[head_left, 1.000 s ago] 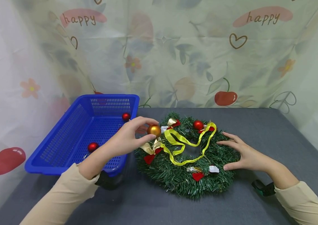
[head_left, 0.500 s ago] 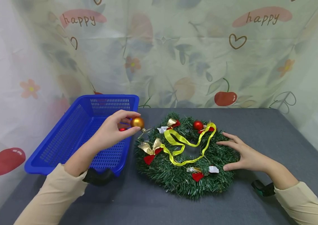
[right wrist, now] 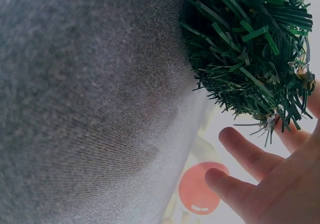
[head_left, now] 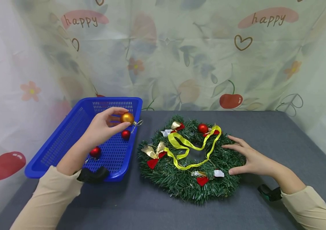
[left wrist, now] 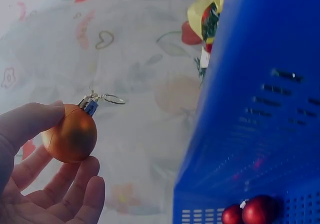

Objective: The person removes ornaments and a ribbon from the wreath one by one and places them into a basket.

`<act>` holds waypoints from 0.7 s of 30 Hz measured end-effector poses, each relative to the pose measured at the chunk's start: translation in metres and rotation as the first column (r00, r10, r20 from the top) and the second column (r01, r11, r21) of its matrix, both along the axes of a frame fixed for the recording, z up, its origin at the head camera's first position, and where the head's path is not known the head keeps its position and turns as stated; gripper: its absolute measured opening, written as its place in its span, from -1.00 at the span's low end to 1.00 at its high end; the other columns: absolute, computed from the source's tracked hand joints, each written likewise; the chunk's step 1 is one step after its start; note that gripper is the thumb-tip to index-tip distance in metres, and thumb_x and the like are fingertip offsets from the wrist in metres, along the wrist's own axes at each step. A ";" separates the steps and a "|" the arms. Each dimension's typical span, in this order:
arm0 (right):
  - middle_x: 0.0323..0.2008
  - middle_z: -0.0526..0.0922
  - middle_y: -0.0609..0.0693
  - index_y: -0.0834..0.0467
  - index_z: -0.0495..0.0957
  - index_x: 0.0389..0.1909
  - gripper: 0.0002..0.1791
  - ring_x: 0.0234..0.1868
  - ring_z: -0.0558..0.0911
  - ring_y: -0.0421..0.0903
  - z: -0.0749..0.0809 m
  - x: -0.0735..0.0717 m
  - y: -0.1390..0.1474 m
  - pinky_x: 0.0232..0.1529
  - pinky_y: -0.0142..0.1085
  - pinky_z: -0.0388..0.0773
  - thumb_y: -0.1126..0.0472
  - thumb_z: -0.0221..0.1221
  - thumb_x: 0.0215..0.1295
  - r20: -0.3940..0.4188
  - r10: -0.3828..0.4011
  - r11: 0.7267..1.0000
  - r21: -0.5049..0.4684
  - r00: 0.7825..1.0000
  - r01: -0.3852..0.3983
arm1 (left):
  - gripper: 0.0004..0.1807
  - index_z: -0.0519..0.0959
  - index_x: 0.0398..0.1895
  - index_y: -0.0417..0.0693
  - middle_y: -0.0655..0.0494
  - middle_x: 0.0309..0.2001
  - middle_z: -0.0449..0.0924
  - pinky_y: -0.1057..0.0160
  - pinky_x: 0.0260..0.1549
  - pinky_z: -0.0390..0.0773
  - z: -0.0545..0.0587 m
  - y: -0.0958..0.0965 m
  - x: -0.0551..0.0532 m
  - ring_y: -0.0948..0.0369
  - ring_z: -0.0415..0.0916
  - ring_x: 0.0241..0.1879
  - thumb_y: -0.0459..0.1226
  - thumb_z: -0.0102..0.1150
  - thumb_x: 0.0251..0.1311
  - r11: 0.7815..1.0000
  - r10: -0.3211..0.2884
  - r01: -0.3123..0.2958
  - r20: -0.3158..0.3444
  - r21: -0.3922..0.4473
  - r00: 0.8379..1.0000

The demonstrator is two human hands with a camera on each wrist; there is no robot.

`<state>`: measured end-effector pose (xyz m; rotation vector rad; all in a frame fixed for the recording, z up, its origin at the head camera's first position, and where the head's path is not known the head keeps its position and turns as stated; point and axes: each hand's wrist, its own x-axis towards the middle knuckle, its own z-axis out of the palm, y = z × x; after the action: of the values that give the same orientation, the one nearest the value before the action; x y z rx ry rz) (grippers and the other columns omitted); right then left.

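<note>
My left hand pinches a gold Christmas ball between thumb and fingers, above the right side of the blue plastic basket. In the left wrist view, the gold ball shows a metal cap and a loop of string. A green wreath lies flat on the table, with bows, a red ball and a loose yellow ribbon on it. At the wreath's right edge rests my right hand, its fingers spread and relaxed. The right wrist view shows these fingers beside the green bristles.
Two red balls are visible inside the basket, one near the front and one by the right wall. The basket stands left of the wreath on a grey cloth-covered table. A patterned curtain hangs behind.
My left hand has carried the gold ball left, from above the wreath's left edge to over the basket. My right hand and the wreath have stayed in place.
</note>
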<state>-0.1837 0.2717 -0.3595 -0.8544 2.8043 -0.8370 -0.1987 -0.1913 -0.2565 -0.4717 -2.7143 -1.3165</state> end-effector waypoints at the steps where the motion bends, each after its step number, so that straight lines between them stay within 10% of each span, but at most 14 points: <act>1: 0.40 -0.06 0.30 0.08 0.30 0.27 -0.17 0.32 0.10 0.39 0.000 0.000 0.000 0.01 0.32 0.31 -0.05 0.38 -0.04 -0.001 0.000 1.000 0.000 1.000 0.000 | -0.54 0.43 0.12 -0.13 -0.11 0.10 0.49 0.08 -0.06 0.59 0.000 -0.001 -0.001 -0.03 0.54 0.05 -0.20 0.22 0.17 1.000 0.006 -0.006 0.000 0.000 1.000; 10: 0.40 -0.06 0.32 0.07 0.30 0.27 -0.18 0.32 0.09 0.39 0.000 0.000 0.000 0.01 0.33 0.29 -0.04 0.38 -0.04 -0.002 0.004 1.000 -0.002 1.000 -0.004 | -0.51 0.40 0.16 -0.13 -0.11 0.14 0.47 0.44 -0.17 0.58 -0.001 -0.012 -0.006 -0.02 0.52 0.08 -0.18 0.20 0.18 0.999 0.040 -0.040 0.012 0.011 0.999; 21: 0.40 -0.07 0.31 0.07 0.30 0.28 -0.18 0.33 0.08 0.39 0.001 0.001 -0.001 0.02 0.34 0.28 -0.04 0.38 -0.03 0.010 0.002 1.000 -0.007 1.000 -0.001 | -0.50 0.37 0.18 -0.16 -0.16 0.17 0.42 0.01 0.00 0.55 -0.003 -0.022 -0.017 -0.10 0.49 0.12 -0.16 0.17 0.21 0.997 0.074 -0.074 0.034 -0.018 0.997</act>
<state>-0.1831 0.2711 -0.3587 -0.8505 2.7931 -0.8490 -0.2154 -0.2134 -0.2595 -0.3493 -2.7433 -1.2968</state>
